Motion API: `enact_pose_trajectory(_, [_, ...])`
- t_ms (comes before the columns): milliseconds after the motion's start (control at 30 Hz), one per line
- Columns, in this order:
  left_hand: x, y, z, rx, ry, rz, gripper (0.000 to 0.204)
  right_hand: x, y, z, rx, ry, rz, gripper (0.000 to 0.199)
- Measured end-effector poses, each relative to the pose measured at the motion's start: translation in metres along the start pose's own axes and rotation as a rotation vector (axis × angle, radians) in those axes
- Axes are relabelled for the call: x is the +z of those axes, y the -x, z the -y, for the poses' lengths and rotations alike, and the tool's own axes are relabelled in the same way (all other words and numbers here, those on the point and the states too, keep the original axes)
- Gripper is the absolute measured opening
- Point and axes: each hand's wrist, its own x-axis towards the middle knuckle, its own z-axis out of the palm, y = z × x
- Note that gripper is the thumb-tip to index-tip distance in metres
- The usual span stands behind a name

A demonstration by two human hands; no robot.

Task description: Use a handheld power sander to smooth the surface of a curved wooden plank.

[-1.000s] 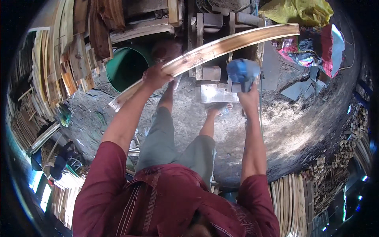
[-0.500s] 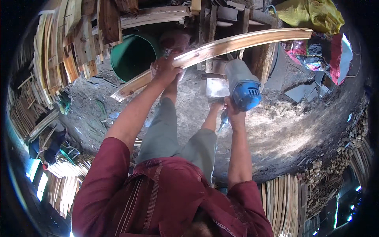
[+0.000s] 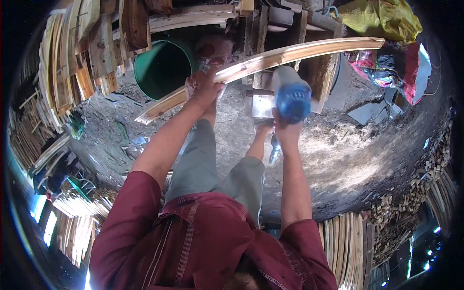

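Note:
A long, curved pale wooden strip point(image 3: 309, 50) runs from the lower left to the upper right across the middle of the view. My left hand point(image 3: 203, 87) grips it near its lower third. My right hand point(image 3: 286, 126) holds a blue and grey hand power tool point(image 3: 290, 94) upright, with its top end close under the strip. Below both hands are my grey-trousered legs point(image 3: 212, 164) on the dusty ground.
A green bucket point(image 3: 162, 67) stands left of the strip. Stacked wood pieces point(image 3: 87, 58) fill the left and lower right. A metal block point(image 3: 261, 105) sits behind the tool. Coloured cloths and bags point(image 3: 386, 43) lie at the upper right. Sawdust covers the ground point(image 3: 348, 159).
My right hand has brought the blue power tool from beside the strip up to it, turning its body upright. My left hand keeps its grip on the strip.

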Motion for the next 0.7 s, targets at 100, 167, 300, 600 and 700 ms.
enact_pose_trajectory(100, [-0.011, -0.003, -0.002, 0.029, -0.026, 0.027, 0.067, 0.007, -0.004, 0.027, 0.016, 0.188, 0.014, 0.026])
enact_pose_trajectory(167, [-0.025, -0.016, -0.003, 0.010, 0.053, 0.207, 0.067, 0.011, -0.008, -0.006, 0.046, -0.103, -0.035, 0.023])
enact_pose_trajectory(300, [-0.023, -0.019, 0.007, 0.044, -0.013, 0.238, 0.070, -0.005, -0.007, 0.015, 0.305, -0.466, 0.051, 0.018])
enact_pose_trajectory(600, [-0.013, -0.031, 0.018, 0.055, 0.102, 0.288, 0.075, -0.044, 0.002, 0.024, 0.300, -0.711, 0.018, 0.008])
enact_pose_trajectory(700, [-0.008, -0.022, 0.013, 0.068, 0.071, 0.222, 0.075, -0.038, 0.004, 0.028, 0.251, -0.684, 0.069, 0.008])
